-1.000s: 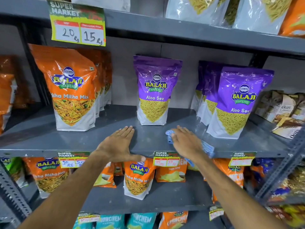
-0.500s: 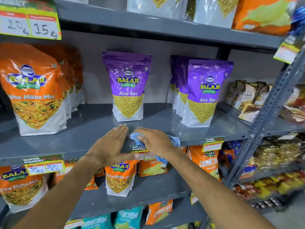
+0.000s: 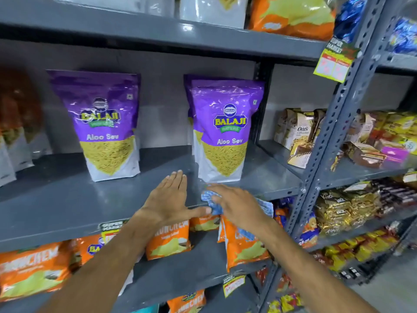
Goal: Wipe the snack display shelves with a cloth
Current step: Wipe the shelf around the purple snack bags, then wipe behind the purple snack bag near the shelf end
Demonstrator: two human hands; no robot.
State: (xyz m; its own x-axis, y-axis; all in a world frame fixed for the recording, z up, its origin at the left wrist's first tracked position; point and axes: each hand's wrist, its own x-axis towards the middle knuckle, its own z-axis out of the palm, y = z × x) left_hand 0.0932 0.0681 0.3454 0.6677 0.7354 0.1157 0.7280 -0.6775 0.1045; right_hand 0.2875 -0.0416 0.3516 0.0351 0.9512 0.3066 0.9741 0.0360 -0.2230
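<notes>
My right hand (image 3: 234,205) presses a blue-and-white cloth (image 3: 208,197) flat on the front edge of the grey metal shelf (image 3: 67,206), just in front of a purple Aloo Sev bag (image 3: 225,132). Part of the cloth hangs over the shelf lip under my wrist. My left hand (image 3: 169,197) lies flat on the shelf beside it, fingers straight, thumb almost touching the cloth. A second purple Aloo Sev bag (image 3: 106,125) stands further left on the same shelf.
A perforated grey upright (image 3: 334,123) bounds the shelf on the right; beyond it are oats packs (image 3: 297,132) and gold packets (image 3: 343,206). Orange snack bags (image 3: 167,240) fill the shelf below. The shelf above (image 3: 158,30) overhangs, with a price tag (image 3: 334,62).
The view has swung to the right along the shelf. Both hands and the cloth have slid right, from in front of the left purple bag to in front of the right one.
</notes>
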